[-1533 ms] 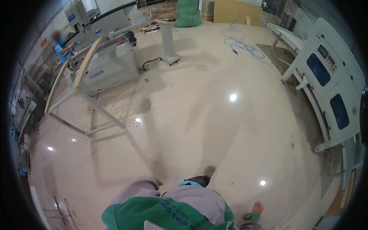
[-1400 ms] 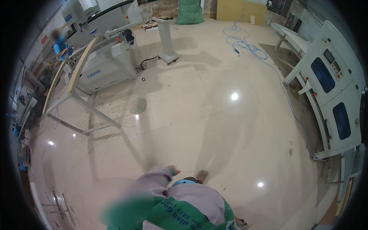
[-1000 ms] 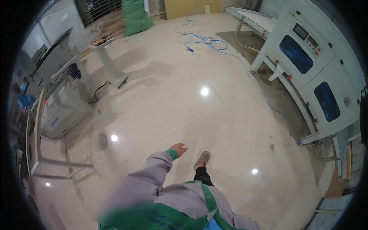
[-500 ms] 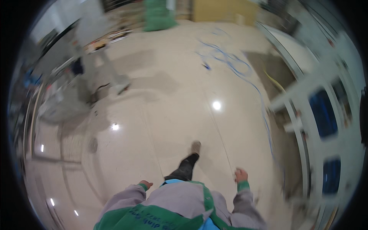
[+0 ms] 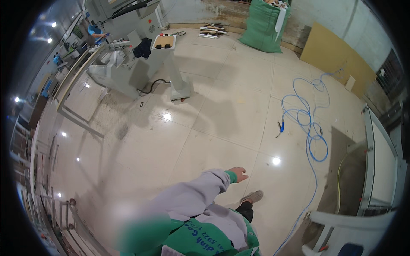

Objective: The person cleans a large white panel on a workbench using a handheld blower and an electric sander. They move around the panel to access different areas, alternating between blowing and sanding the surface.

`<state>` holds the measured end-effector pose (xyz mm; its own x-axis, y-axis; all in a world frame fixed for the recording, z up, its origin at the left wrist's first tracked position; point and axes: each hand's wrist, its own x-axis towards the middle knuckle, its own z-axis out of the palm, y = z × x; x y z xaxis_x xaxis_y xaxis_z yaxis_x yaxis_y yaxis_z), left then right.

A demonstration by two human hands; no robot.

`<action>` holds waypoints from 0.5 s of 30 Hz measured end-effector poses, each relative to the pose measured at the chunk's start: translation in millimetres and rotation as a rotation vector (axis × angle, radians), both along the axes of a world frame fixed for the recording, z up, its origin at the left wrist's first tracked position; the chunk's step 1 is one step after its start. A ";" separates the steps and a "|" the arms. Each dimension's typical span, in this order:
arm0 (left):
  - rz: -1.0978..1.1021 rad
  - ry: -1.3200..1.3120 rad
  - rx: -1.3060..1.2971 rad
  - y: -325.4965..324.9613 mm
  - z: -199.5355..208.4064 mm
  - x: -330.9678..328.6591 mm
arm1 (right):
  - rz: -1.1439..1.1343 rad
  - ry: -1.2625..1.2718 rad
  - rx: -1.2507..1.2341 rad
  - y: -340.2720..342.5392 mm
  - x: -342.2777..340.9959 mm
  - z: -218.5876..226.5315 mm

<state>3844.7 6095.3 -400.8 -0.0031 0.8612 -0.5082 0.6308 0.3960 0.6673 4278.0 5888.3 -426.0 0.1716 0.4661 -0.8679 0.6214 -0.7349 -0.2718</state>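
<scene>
My left hand (image 5: 239, 174) reaches forward past my body at the end of a grey sleeve with a green cuff. Its fingers are loosely bent and apart, with nothing in them, and it hangs above the tiled floor. Just below it shows my shoe (image 5: 252, 196). My right hand is out of the picture. Nearest ahead on the floor lies a blue hose (image 5: 308, 123) in loose loops, its dark-tipped end (image 5: 281, 128) pointing toward me.
A grey machine (image 5: 141, 51) with a control pedestal (image 5: 175, 77) stands ahead left, beside a metal frame (image 5: 81, 121). Against the back wall are a green sack (image 5: 265, 27), wood strips (image 5: 211, 30) and a tan board (image 5: 337, 57). A pale machine (image 5: 350, 230) stands at lower right.
My view has swung to the left and sharpened, so the pedestal and sack sit further right. My left arm has swung forward; my right hand has left the picture.
</scene>
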 end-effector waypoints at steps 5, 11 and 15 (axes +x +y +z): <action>-0.098 0.056 -0.146 130.9 -25.2 66.5 | 0.107 -0.041 0.033 207.4 106.9 -29.4; 0.021 -0.024 -0.569 204.4 -4.6 110.4 | -0.191 0.405 0.003 545.3 181.3 -28.7; -0.061 -0.084 -0.555 302.4 -12.8 116.8 | -0.056 0.146 0.308 735.3 131.8 1.4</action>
